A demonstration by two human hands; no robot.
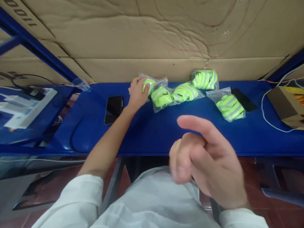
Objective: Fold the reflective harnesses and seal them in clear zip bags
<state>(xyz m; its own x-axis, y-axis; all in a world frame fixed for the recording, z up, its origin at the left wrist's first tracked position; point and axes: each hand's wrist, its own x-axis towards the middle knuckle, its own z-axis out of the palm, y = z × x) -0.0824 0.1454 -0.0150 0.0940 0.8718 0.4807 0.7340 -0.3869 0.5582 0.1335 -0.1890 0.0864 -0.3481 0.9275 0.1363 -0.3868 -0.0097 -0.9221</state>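
Observation:
My left hand (138, 93) is closed around a clear zip bag holding a folded neon-yellow reflective strap (149, 84), on the blue table's far left side. Its fingers hide part of that bag. Touching it on the right is a second bagged strap (161, 97), then a third bagged strap (185, 92) and, against the cardboard, another bagged strap (205, 79). Farther right, a separate bagged strap (230, 107) lies by itself. My right hand (207, 159) is raised in front of the table edge, index finger stretched out and other fingers curled, with nothing visible in it.
A black phone (113, 109) lies left of my left hand. A dark flat object (244, 99) is beside the right bag. An open cardboard box (288, 106) and a white cable stand at right. Left are a white power strip (35, 107) and a clear plastic cup (81, 84).

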